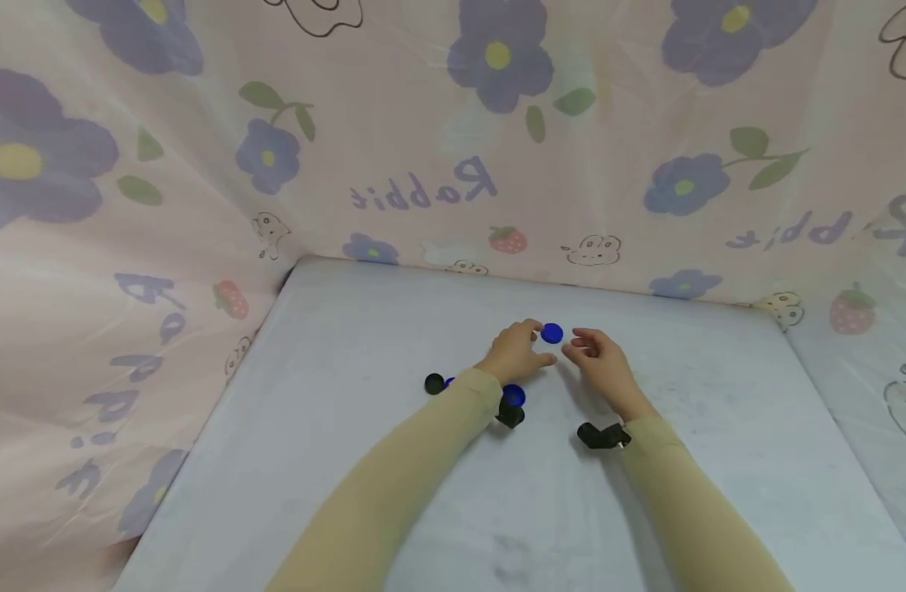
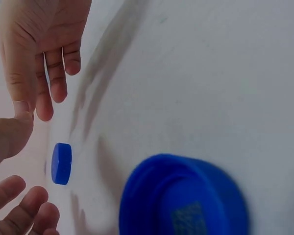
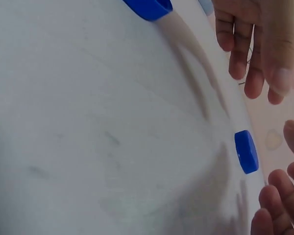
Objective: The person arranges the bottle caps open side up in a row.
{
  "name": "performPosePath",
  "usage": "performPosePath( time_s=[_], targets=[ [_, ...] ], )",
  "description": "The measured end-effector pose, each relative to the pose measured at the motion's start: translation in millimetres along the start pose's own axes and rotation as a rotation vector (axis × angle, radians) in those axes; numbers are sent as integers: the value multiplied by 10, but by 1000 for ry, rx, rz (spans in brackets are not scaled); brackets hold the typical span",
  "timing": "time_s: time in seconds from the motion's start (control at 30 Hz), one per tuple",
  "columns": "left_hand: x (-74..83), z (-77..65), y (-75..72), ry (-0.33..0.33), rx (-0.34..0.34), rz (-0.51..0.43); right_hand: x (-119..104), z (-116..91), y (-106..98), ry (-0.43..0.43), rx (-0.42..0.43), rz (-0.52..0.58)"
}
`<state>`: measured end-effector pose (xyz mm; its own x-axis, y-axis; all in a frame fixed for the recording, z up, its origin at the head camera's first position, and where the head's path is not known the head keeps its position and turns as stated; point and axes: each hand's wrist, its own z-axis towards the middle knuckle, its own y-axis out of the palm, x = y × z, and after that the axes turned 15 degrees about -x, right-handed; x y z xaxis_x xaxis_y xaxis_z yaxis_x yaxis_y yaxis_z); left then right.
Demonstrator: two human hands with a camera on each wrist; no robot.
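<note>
A small blue bottle cap [image 1: 552, 333] lies on the table between my two hands. My left hand [image 1: 515, 352] is to its left, fingers spread and gently bent, thumb apart from them, holding nothing. Opposite it, my right hand [image 1: 599, 362] also has loosely bent fingers with nothing in them. Both wrist views show the cap [image 2: 62, 164] standing away from the fingertips. Near my left wrist is a second blue cap [image 1: 514, 396], hollow side up; in the left wrist view this cap [image 2: 183, 198] looms large in front.
Left of my left forearm lies a black cap [image 1: 434, 383], with a blue piece [image 1: 449, 381] beside it, partly hidden by the sleeve. Black devices are at the left wrist [image 1: 510, 413] and right wrist [image 1: 603, 436]. A flowered curtain [image 1: 423, 148] encloses the white table [image 1: 335, 345].
</note>
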<state>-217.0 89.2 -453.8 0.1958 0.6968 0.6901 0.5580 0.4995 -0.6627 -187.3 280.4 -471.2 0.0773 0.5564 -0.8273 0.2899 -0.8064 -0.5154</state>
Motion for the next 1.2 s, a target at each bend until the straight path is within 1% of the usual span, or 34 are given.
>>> performPosePath(
  time_s=[0.1,0.23,0.33,0.43,0.5,0.63,0.73,0.83,0.93,1.1,1.2],
  targets=[
    [3,49,-7,-14,-18,-25,20,66,11,-2,-12,24],
    [10,105,4,-25,-27,-29,37,139,29,-2,-11,31],
    [-13,155,18,-15,-28,-29,45,183,45,11,-5,14],
    [-71,210,22,-8,-39,-51,33,215,64,25,-9,-13],
    [-125,246,16,-19,-61,-67,23,234,72,31,-19,-37],
    [-215,303,-10,-40,-126,-69,29,275,73,38,-54,-93],
    [-233,314,-43,-42,-162,-72,46,313,74,39,-86,-109],
    [-218,305,-75,-48,-181,-64,64,340,81,24,-120,-109],
    [-193,293,-104,-44,-195,-36,87,359,94,3,-130,-116],
    [-159,292,-126,-20,-193,-15,110,367,108,-67,-105,-163],
    [-145,305,-119,-21,-182,-21,104,363,108,-79,-98,-174]
  ],
)
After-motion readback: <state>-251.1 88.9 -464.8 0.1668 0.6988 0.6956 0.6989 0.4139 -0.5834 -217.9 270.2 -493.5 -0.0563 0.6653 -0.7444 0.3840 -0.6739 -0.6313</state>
